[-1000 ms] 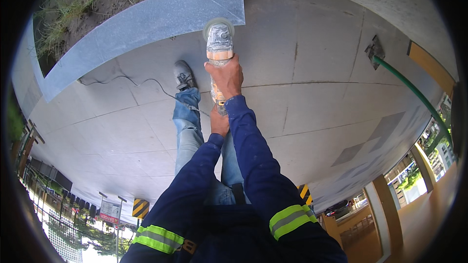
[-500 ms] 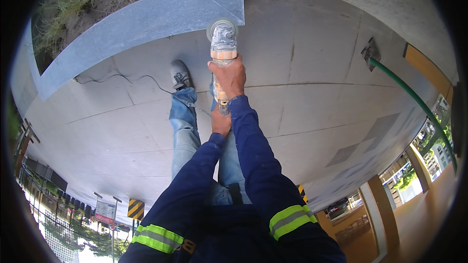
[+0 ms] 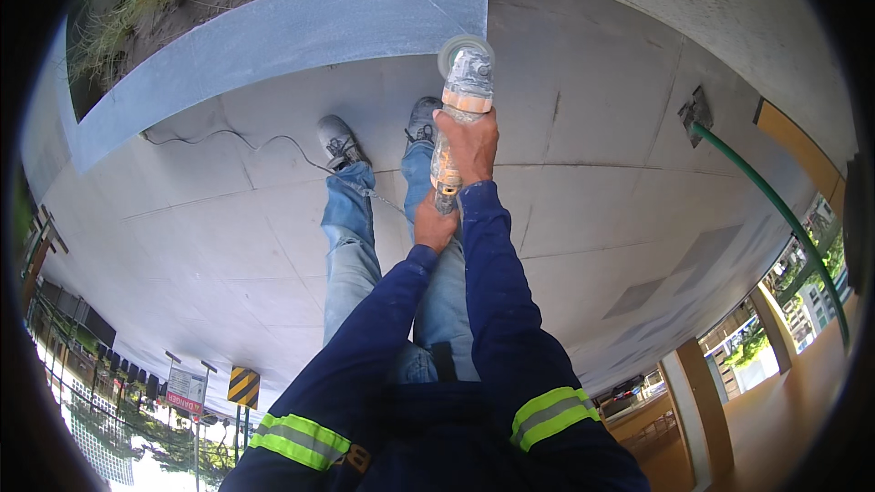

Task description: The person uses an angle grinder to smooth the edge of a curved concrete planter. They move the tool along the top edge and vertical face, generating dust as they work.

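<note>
Both my hands are closed on a dusty orange-and-grey angle grinder [image 3: 469, 82]. My right hand [image 3: 472, 148] wraps round the middle of its body, and my left hand [image 3: 435, 223] grips the rear end, by the cord. At the front of the tool a round pale disc [image 3: 447, 54] overlaps the outer corner of a blue-grey stone ledge [image 3: 301, 27]. Whether the disc presses on the stone or is spinning, I cannot tell. A thin dark power cord [image 3: 273, 138] winds over the paving from the left towards my left hand.
My shoes [image 3: 339, 141] stand on large grey paving slabs [image 3: 583, 210], just short of the ledge. Soil with dry grass [image 3: 173, 18] lies behind it. At the right, a green pole [image 3: 775, 191] ends in a flat grey head [image 3: 696, 111]. A striped board [image 3: 243, 387] stands lower left.
The grinder and both hands have moved right along the ledge, nearer its corner. My right shoe, hidden behind the tool before, now shows. The whole view has shifted slightly.
</note>
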`<state>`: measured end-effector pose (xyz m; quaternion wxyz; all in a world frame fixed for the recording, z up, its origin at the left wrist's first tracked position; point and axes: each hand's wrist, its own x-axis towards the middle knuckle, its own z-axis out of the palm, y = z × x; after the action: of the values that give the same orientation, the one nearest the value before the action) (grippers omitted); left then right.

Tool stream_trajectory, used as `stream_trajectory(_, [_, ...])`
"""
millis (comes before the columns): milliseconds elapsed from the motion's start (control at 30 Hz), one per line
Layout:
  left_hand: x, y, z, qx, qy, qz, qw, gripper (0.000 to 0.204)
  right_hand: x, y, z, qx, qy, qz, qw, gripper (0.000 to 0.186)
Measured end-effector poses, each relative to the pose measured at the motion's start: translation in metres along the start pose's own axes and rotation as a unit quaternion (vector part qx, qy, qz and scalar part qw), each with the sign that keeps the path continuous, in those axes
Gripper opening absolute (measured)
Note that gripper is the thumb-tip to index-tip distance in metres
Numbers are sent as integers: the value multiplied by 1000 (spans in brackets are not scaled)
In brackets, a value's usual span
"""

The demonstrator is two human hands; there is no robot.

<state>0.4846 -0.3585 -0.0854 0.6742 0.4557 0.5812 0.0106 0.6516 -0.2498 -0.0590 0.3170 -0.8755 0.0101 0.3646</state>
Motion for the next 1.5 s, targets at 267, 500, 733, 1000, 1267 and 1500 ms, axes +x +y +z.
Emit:
stream_trajectory(267, [-2, -13, -39, -26, 26, -7, 999, 42, -24, 0, 48, 25, -34, -38, 998, 68])
stream_trajectory(500, [-4, -3, -87, -50, 50, -5, 997, 38, -49, -20, 99, -55, -43, -50, 996, 63])
stream_trajectory(733, [-2, -14, -126, -56, 78, 22, 995, 36, -79, -43, 142, -100, -53, -78, 990, 64])
stream_trajectory(1000, [2, -21, -169, -135, 104, 5, 985, 38, -112, -63, 194, -138, -80, -96, 983, 66])
stream_trajectory(1267, [5, -27, -213, -166, 137, 10, 976, 43, -138, -80, 246, -179, -126, -103, 970, 71])
stream_trajectory(1500, [5, -17, -226, -160, 132, -3, 978, 43, -146, -89, 252, -192, -128, -104, 967, 70])
